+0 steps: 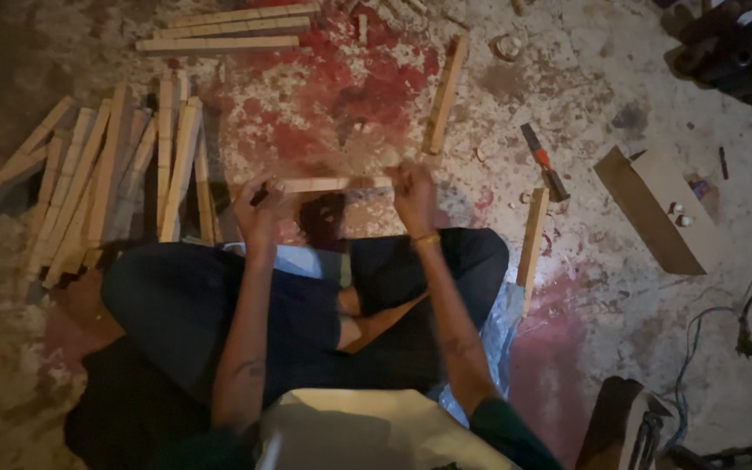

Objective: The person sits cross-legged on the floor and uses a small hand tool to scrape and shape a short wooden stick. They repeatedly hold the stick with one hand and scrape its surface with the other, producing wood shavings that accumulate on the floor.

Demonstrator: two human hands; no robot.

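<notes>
Wooden slat (328,184) held level above your crossed legs: left hand (258,207) clenched on one end together with a small dark tool, right hand (412,190) grasping the other; keep both ends steady, hammer (543,162) lying on the floor nearby

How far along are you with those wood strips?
Done, apparently: a big pile of strips lies to the left, and three more lie ahead. In hand: one strip held between the left hand and right hand. Left: loose strips on the floor; the hammer lies untouched.
</notes>
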